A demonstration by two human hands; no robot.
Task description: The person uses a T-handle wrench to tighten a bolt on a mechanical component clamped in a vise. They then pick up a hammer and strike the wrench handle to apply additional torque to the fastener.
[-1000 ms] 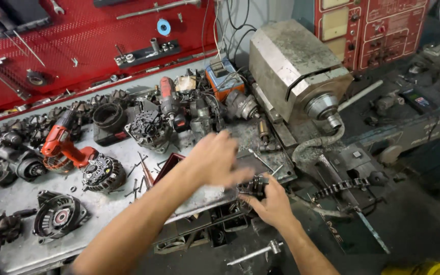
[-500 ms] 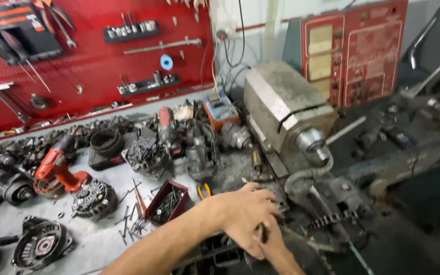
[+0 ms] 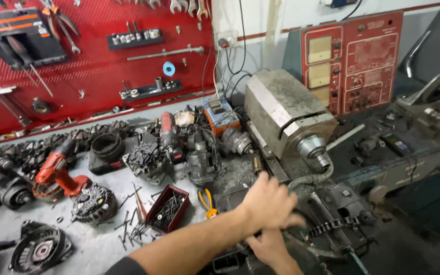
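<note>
My left forearm reaches in from the lower left, and my left hand [image 3: 271, 204] lies flat over the dark, greasy machine bed [image 3: 332, 203], fingers stretched toward a short roller chain [image 3: 334, 226]. Nothing shows in its grip. My right hand [image 3: 267, 248] sits just beneath it at the bottom edge, mostly covered by the left hand. Whatever it holds is hidden. Yellow-handled pliers [image 3: 207, 201] lie just left of my left wrist.
A red tray of screws [image 3: 166, 209], loose nails, alternators [image 3: 95, 203], a red drill [image 3: 54, 175] and motor parts crowd the grey bench. A grey machine head [image 3: 286, 114] stands behind my hands. Behind it are a red tool pegboard [image 3: 92, 56] and a red control panel [image 3: 352, 61].
The view has tilted up toward the wall. My left hand has swung right and down over my right hand, which now hides the dark part it held.
</note>
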